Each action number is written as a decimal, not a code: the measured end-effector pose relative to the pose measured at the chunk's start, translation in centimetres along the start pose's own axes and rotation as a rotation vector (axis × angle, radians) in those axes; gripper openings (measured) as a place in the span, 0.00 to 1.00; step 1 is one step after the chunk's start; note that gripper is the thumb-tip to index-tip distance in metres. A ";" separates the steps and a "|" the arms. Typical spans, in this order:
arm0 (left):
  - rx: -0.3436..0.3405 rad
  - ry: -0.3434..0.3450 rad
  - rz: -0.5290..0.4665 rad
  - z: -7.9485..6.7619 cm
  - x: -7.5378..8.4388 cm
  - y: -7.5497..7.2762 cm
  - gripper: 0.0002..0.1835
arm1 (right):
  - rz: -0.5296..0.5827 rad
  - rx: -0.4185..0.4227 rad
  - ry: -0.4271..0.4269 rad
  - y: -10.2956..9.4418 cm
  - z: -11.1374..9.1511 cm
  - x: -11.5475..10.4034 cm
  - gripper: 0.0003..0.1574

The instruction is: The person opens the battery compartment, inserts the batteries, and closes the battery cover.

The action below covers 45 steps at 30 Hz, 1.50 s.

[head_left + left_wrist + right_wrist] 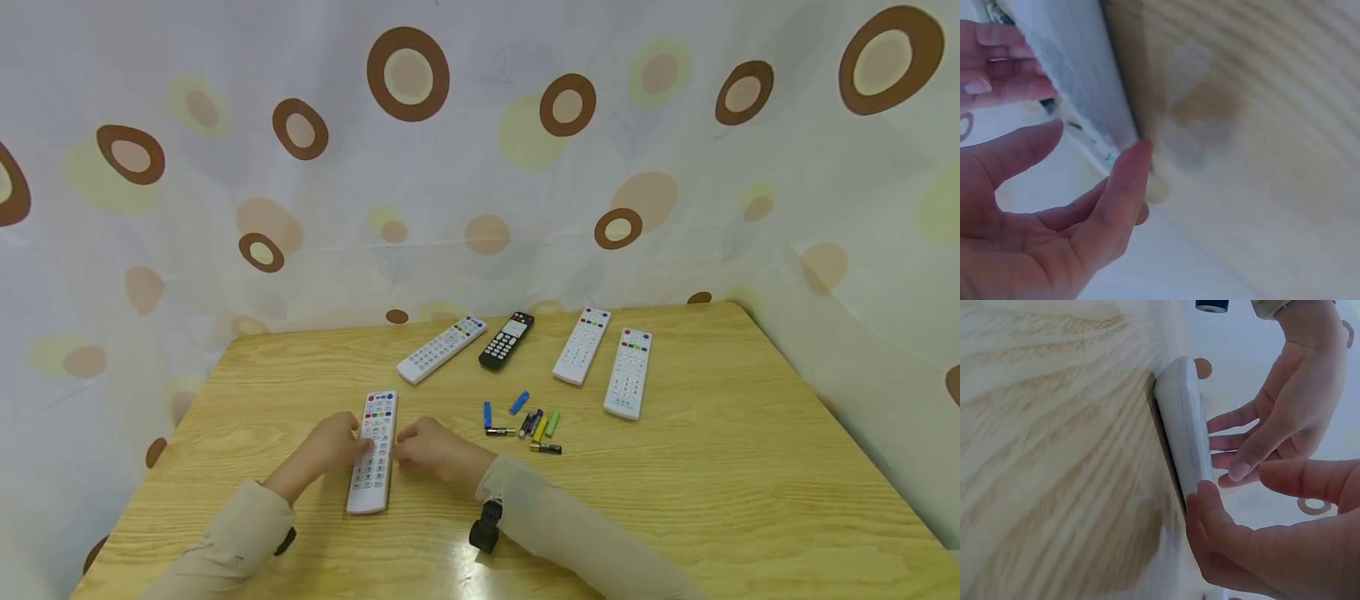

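Two hands, one remote: your left hand (330,448) sat at one long edge of the nearest white remote (379,461), your right hand (433,448) at the other. It lay buttons-up on the left part of the wooden table (720,492), end with the red and blue keys pointing away from you, so the keypad read right way up from your seat.

Fingers: right ones softly bent, tips against the side wall, thumb standing well apart. Left ones touched the opposite edge, thumb over the keypad; couldn't tell if it bore down. No firm pinch that I could see. My read: contact from both sides bracketed the remote against sliding. Couldn't tell whether an edge was slightly raised.

Loose batteries (540,430) lay on their sides beyond your right hand, probably bunched to stay within its reach. Behind them, two more white remotes (628,375) stood to the right, with the black remote (507,340) and a slanted white remote (441,350) farther left. All four lay near the patterned cloth (465,167), likely to stay clear of your forearms.
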<state>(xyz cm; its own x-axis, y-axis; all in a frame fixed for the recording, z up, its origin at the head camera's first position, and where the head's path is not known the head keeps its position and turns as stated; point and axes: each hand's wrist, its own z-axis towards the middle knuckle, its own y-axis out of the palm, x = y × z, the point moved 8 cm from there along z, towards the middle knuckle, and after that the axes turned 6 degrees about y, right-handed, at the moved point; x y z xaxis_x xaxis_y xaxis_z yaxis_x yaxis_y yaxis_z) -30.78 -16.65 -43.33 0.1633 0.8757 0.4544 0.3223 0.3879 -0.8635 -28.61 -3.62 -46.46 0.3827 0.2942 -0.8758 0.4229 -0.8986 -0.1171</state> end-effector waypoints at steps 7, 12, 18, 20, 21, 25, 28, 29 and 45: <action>0.082 0.079 0.116 -0.5 2.0 -1.8 0.19 | -0.117 -0.094 -0.079 -2.2 -2.1 0.2 0.24; 0.139 0.129 0.117 -0.2 3.5 -2.5 0.17 | -0.260 -0.073 -0.195 -4.6 -3.7 0.2 0.22; 0.227 0.193 0.055 0.9 5.5 -2.9 0.17 | -0.331 -0.038 -0.336 -7.7 -5.8 0.8 0.19; 0.253 0.224 0.041 1.4 6.1 -3.0 0.17 | -0.288 -0.050 -0.366 -8.6 -6.3 1.3 0.19; 0.259 0.235 0.034 1.7 6.3 -3.0 0.17 | -0.261 -0.058 -0.372 -9.0 -6.6 1.5 0.18; 0.300 0.307 0.041 3.2 7.4 -3.1 0.16 | -0.200 -0.071 -0.427 -10.3 -7.8 1.8 0.17; 0.348 0.371 0.075 4.7 8.6 -3.0 0.15 | -0.183 -0.064 -0.438 -11.2 -8.3 2.1 0.17; 0.361 0.387 0.090 5.2 9.0 -3.0 0.15 | -0.176 -0.062 -0.437 -11.5 -8.4 2.2 0.17; 0.229 0.235 0.251 13.4 9.3 -0.8 0.23 | -0.176 -0.093 -0.380 -11.7 -8.5 2.8 0.15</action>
<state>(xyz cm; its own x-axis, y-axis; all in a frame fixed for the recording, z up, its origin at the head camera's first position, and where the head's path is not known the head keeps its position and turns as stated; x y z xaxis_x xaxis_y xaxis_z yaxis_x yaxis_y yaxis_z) -42.00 -4.94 -41.32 0.4272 0.8723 0.2380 0.0342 0.2474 -0.9683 -25.52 10.52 -43.55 -0.0242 0.2836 -0.9586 0.5333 -0.8074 -0.2523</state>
